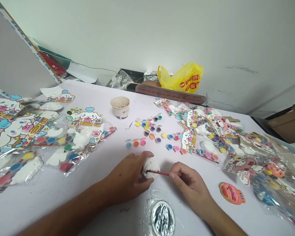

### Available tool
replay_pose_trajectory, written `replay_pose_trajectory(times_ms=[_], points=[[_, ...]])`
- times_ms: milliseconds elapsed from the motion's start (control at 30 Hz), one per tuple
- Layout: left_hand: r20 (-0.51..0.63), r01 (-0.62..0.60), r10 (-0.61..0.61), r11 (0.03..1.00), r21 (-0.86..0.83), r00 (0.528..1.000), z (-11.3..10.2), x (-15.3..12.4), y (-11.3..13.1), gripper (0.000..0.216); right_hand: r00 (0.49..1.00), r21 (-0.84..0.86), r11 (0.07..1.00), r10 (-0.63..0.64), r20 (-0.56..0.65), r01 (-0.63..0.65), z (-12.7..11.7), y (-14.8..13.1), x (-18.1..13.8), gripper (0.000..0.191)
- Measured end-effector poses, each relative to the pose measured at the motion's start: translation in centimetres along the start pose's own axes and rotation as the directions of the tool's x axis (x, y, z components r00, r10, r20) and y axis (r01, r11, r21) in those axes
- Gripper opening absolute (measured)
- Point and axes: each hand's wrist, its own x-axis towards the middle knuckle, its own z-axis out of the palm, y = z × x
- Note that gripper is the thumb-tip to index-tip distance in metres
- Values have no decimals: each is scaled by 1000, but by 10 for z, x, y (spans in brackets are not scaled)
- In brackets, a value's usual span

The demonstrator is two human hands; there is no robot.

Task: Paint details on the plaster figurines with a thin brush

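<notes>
My left hand (135,173) is closed around a small white plaster figure (152,164), fingers on its far side and thumb at its near side. Between thumb and fingers my right hand (186,182) pinches a thin red paintbrush (162,173). The brush's dark tip meets the face of the figure, where small dark marks show. The figure's exact shape is partly hidden by my left hand. Just beyond the hands lie strips of little paint pots (136,143) in several colours. Below the figure is a round silvery disc (163,219) in clear plastic on the table.
A paper cup (120,107) stands past the paint pots. Plastic-bagged craft kits (85,137) lie at the left, and more kits (206,147) are heaped at the right. Near my right hand is a painted orange-pink piece (232,193). A yellow bag (184,78) sits by the wall.
</notes>
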Motion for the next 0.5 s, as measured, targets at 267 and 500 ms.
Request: replay_pose_trajectory(times_ms=[267, 500], points=[[14, 16, -16, 1000, -7, 1000, -1, 0, 1, 47, 1000, 11, 1000, -6, 3, 6, 0, 2, 1, 38], [31, 41, -41, 999, -16, 999, -2, 0, 2, 46, 1000, 21, 1000, -17, 9, 17, 0, 2, 1, 37]])
